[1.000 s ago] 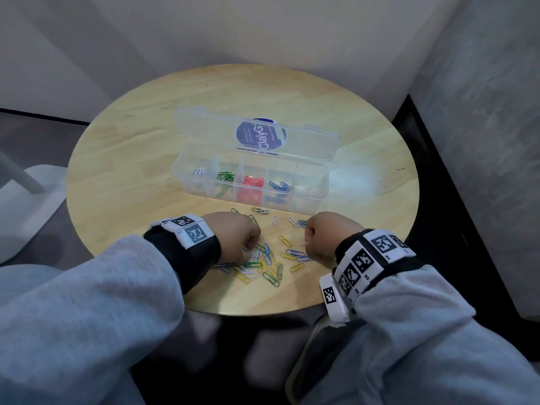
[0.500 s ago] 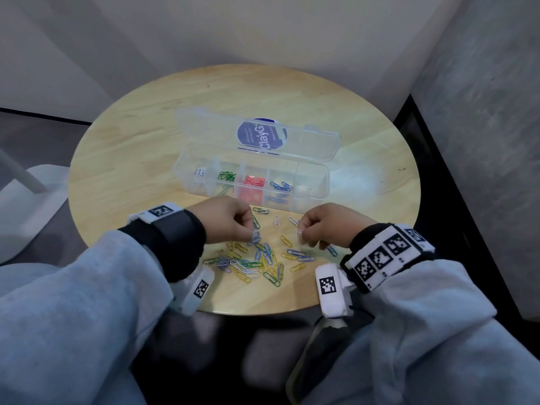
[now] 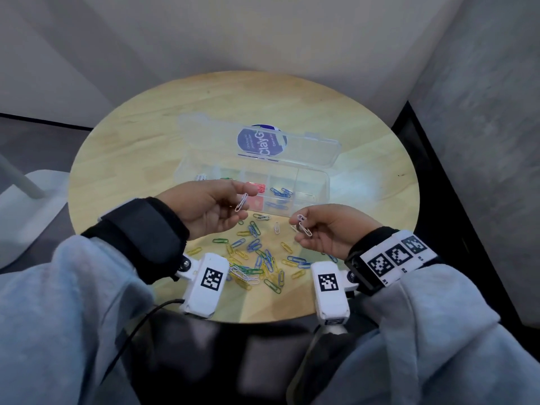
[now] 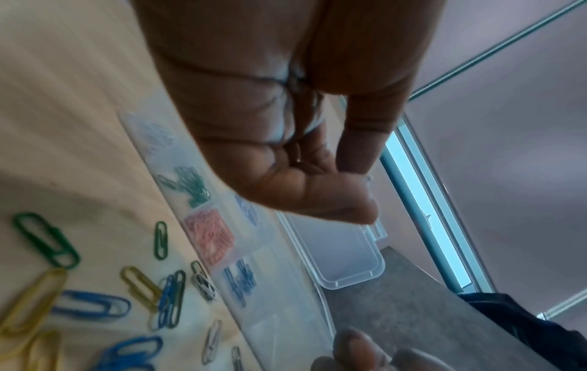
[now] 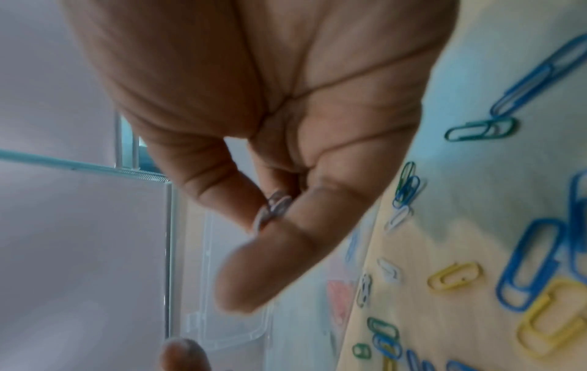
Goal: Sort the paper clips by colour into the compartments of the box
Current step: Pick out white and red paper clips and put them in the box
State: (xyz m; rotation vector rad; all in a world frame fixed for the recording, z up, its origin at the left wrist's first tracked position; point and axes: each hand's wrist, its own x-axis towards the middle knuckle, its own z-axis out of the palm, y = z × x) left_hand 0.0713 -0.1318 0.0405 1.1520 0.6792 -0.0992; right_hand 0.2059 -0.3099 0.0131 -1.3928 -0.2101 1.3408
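A clear compartment box (image 3: 311, 200) with its lid open stands mid-table; white, green, red (image 3: 259, 187) and blue clips (image 3: 281, 192) lie in separate compartments. My left hand (image 3: 204, 206) is raised in front of the box and pinches a white paper clip (image 3: 241, 202) between thumb and fingers. My right hand (image 3: 330, 229) hovers to the right, pinching white clips (image 3: 304, 226); the right wrist view shows a white clip (image 5: 273, 208) pressed between thumb and finger. A loose pile of blue, yellow, green and white clips (image 3: 257, 258) lies on the table below both hands.
The round wooden table (image 3: 146, 159) sits in a corner between a pale wall and a grey wall (image 3: 482, 112). The box lid (image 3: 263, 141) with a blue label lies flat behind the box. A cable (image 3: 140, 323) hangs by my left sleeve.
Both hands have lifted off the clip pile and turned palm-up, each with white clips pinched. The left hand has moved toward the box.
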